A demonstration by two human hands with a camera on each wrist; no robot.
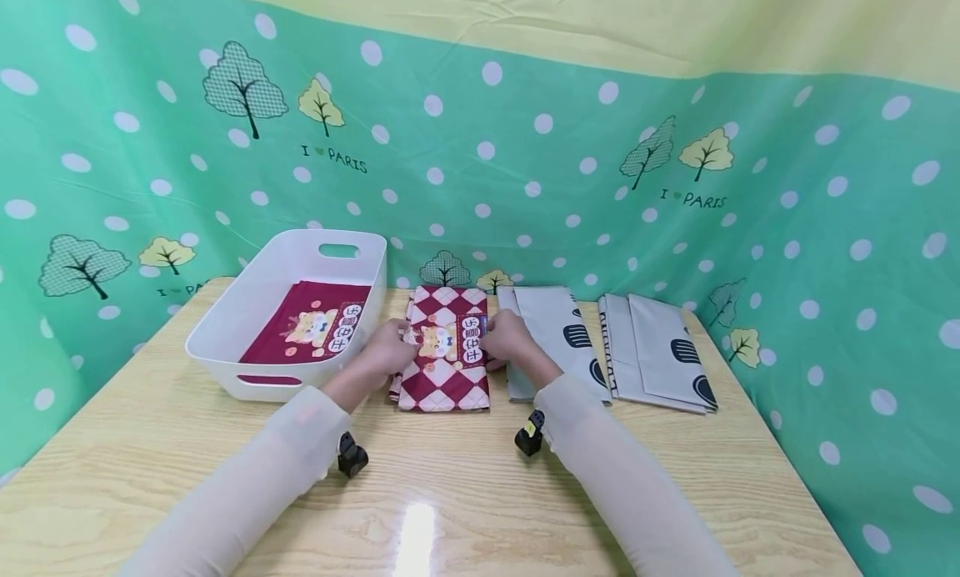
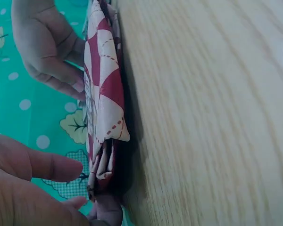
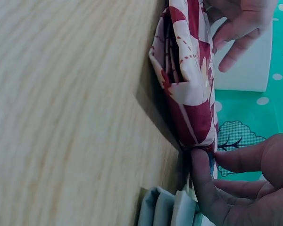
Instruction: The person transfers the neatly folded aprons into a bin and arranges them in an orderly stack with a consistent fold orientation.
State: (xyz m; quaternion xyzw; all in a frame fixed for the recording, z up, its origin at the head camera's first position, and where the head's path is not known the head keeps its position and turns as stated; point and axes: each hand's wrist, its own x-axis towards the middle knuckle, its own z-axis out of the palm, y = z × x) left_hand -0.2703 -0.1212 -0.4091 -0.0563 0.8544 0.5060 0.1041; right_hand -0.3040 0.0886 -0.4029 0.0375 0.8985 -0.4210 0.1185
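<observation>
A folded red-and-white checked cloth (image 1: 450,389) with a cartoon animal print lies on the table between both hands. At its left edge the left hand (image 1: 388,350) holds the fold, with the thumb and fingers on either side in the left wrist view. My right hand (image 1: 512,341) pinches the opposite edge between thumb and finger, as the right wrist view shows. Several fabric layers show along the cloth's near side (image 2: 108,103). Inside the white basket (image 1: 217,368) at the left lies a folded dark red cloth (image 1: 281,323) with a similar print.
Two folded light grey cloths with dark prints lie to the right, one grey cloth (image 1: 551,331) close by the right hand and another grey cloth (image 1: 660,352) farther off. A green dotted curtain (image 1: 480,202) hangs behind the wooden table (image 1: 465,494).
</observation>
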